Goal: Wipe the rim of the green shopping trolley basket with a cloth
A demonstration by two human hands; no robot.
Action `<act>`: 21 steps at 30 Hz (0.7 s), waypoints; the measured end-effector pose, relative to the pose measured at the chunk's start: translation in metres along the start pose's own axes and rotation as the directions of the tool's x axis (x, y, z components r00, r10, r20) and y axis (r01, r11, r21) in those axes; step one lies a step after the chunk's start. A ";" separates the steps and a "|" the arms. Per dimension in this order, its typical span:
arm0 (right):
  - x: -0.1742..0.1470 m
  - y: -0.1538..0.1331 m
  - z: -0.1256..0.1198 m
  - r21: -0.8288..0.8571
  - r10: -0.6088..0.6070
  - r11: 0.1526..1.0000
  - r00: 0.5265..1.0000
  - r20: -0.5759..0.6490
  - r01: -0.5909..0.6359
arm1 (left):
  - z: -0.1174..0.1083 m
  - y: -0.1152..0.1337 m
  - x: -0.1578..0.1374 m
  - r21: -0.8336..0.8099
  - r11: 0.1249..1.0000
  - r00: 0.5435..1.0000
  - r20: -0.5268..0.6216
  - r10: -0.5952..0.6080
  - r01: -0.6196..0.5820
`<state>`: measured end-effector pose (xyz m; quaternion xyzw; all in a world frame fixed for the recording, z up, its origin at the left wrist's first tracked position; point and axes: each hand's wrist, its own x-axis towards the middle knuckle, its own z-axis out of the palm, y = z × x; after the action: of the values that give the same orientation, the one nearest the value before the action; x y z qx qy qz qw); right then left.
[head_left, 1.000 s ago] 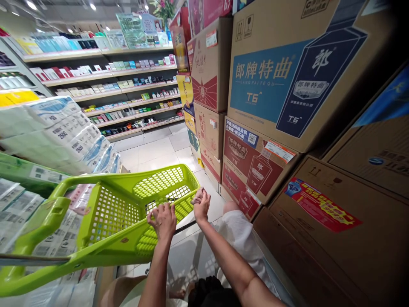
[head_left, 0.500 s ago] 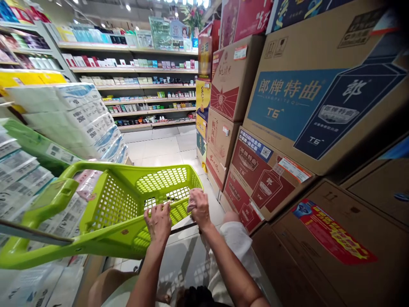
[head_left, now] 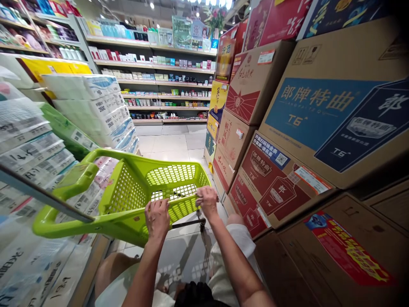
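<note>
A lime-green plastic shopping cart (head_left: 128,224) stands side-on in front of me, its basket showing a perforated wall and floor. My left hand (head_left: 157,218) has its fingers curled over the near rim, around the middle of the basket. Farther right, close to the cart's front corner, my right hand (head_left: 209,202) is closed around a crumpled greyish-pink cloth (head_left: 198,200), of which only small edges show. That hand is at the same rim; whether the cloth presses on the plastic I cannot tell. The cart's handle (head_left: 47,224) points left.
Stacked liquor cartons (head_left: 287,187) rise close on my right. Packs of tissue paper (head_left: 96,102) are piled on the left, beside a slanting metal bar (head_left: 47,194). Shelves of small boxes (head_left: 172,81) cross the back, beyond the tiled floor (head_left: 182,140).
The view has turned slightly left, so shelves and cartons sit farther right. My right hand has moved slightly right against the rim, and more of the cart's wheel frame shows. My left hand keeps its hold.
</note>
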<state>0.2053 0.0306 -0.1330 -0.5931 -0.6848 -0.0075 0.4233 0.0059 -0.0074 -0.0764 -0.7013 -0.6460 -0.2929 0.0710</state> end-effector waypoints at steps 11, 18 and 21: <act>0.001 -0.006 0.009 -0.016 -0.010 1.000 0.997 -0.076 0.008 | -0.012 -0.008 -0.006 -0.048 0.999 0.998 -0.061 -0.012 0.009; -0.005 -0.035 0.021 0.071 -0.234 0.970 0.972 0.031 0.232 | -0.013 -0.013 -0.009 -0.086 0.996 0.996 -0.084 0.014 -0.022; 0.000 -0.026 0.017 0.015 -0.052 0.999 0.999 0.004 0.052 | -0.020 -0.019 -0.010 -0.105 0.994 0.984 -0.177 -0.010 -0.009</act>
<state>0.1745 0.0313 -0.1310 -0.5721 -0.7008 -0.0122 0.4260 -0.0187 -0.0229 -0.0702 -0.6750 -0.6209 -0.3879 0.0909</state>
